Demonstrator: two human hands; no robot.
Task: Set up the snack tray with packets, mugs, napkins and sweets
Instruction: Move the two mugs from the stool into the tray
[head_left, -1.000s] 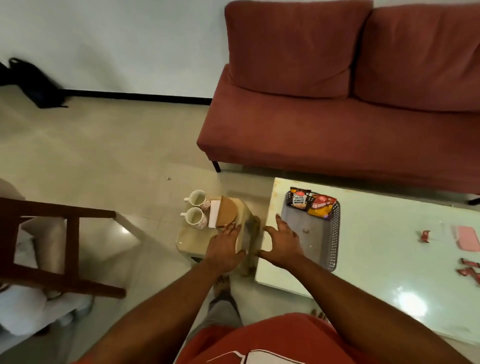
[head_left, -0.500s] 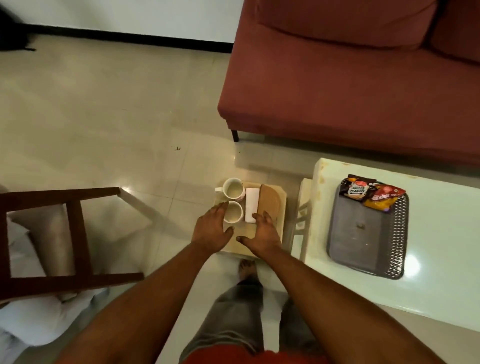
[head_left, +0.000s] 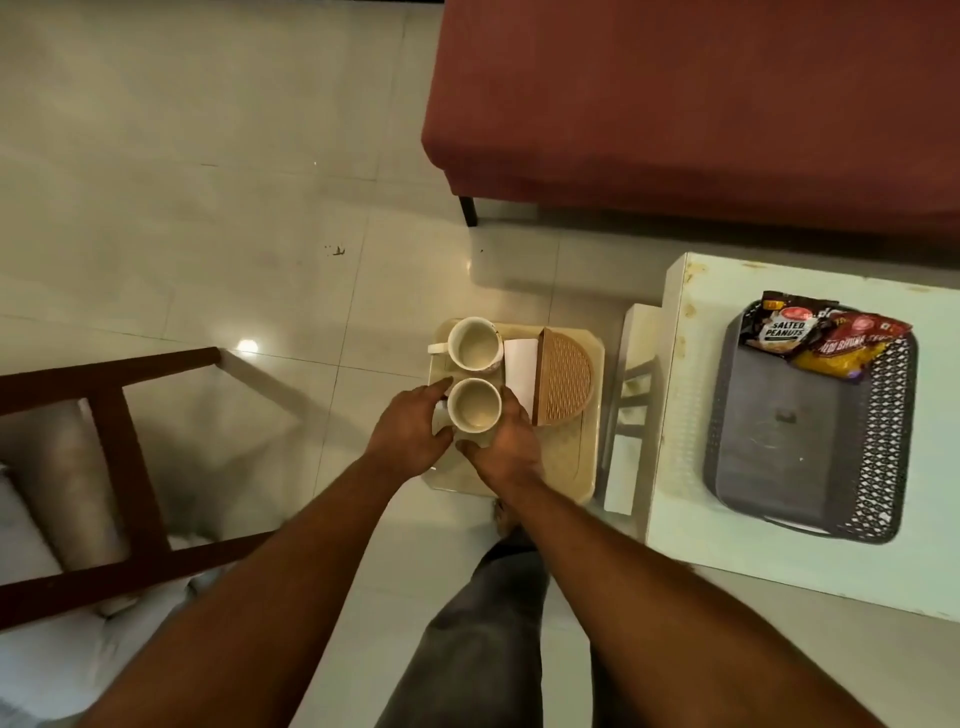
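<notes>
Two white mugs stand on a low beige stool: the far mug and the near mug. My left hand wraps the near mug's left side and my right hand cups its right side. Beside the mugs a brown napkin holder holds white napkins. On the white table sits the grey snack tray, with a salted peanuts packet and a red-yellow packet at its far end.
A red sofa stands beyond the table. A dark wooden chair with pale cushions is at the left. My leg and foot are just in front of the stool. Tiled floor lies between.
The view has tilted down over the stool. My right hand left the table edge and moved onto the stool; both hands have closed around the near mug.
</notes>
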